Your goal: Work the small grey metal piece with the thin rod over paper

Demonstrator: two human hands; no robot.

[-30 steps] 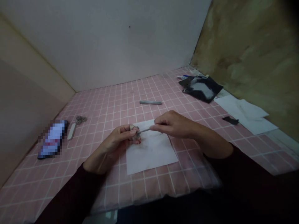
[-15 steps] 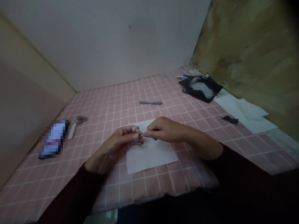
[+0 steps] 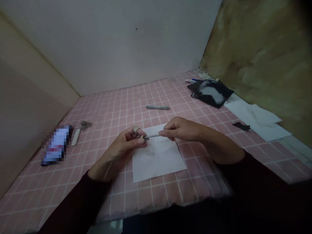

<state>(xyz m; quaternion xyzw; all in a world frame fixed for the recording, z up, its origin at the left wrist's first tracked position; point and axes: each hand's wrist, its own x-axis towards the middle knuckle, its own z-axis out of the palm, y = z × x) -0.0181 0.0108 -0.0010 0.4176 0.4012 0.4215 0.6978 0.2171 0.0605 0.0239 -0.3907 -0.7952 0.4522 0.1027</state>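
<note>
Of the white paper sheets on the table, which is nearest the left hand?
The smudged sheet at front centre, partly beneath the left hand. The other sheets lie off to the right, overlapping.

No lettering, label, brand, number or sign can be read. On the lit screen of the dark-edged device (image 3: 56, 144), reddish marks are blurred into coarse blocks and cannot be made out. Coloured marks are also seen on the small pale item (image 3: 190, 81) beside the black sheet (image 3: 223, 89), too small to be deciphered.
</note>
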